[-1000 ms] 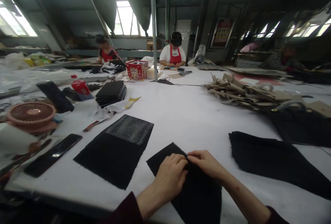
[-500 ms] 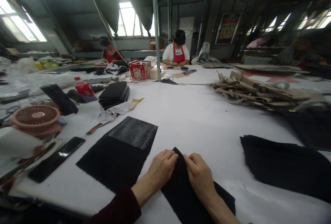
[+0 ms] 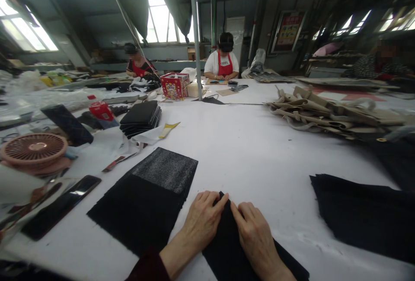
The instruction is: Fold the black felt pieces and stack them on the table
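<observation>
The letters "ODEL" can be read on a co-worker's chest.

Both hands low in my view, backs up, index fingertips close together.
My left hand sits at 6 o'clock, fingers bent, index toward 1; left wrist enters from 7. I have the right hand near 5, index extended toward 11, right wrist at the lower edge.

The cloth is plain black, the tabletop white.
</observation>
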The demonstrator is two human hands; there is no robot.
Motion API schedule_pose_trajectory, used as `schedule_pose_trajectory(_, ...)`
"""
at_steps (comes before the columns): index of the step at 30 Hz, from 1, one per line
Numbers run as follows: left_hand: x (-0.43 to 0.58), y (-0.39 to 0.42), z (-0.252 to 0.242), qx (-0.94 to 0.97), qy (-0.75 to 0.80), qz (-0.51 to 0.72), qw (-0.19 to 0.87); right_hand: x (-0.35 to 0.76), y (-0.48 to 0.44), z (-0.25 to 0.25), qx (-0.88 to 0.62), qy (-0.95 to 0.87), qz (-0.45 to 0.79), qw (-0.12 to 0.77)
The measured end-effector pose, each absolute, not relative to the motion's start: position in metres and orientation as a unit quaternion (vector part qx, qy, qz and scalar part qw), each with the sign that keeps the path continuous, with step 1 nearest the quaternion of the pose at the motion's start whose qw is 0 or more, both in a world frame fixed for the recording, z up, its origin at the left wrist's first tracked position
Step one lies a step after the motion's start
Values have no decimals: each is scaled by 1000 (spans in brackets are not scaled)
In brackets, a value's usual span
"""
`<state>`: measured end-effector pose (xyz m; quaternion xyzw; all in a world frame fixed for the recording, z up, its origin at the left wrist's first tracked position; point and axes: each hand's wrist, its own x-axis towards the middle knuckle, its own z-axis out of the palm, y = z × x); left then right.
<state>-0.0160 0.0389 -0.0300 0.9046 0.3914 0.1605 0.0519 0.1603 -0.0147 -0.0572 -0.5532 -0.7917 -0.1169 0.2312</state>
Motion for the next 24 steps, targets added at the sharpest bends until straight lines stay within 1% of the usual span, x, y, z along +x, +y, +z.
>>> schedule_pose_trajectory(16,-15,40,-26,896,409,155,77,161,-13,-57,-541,-799,-118,234)
schedule_pose_trajectory(24,-14,39,-25,892,419,153,77,161,-11,-59,-526,-800,-137,253)
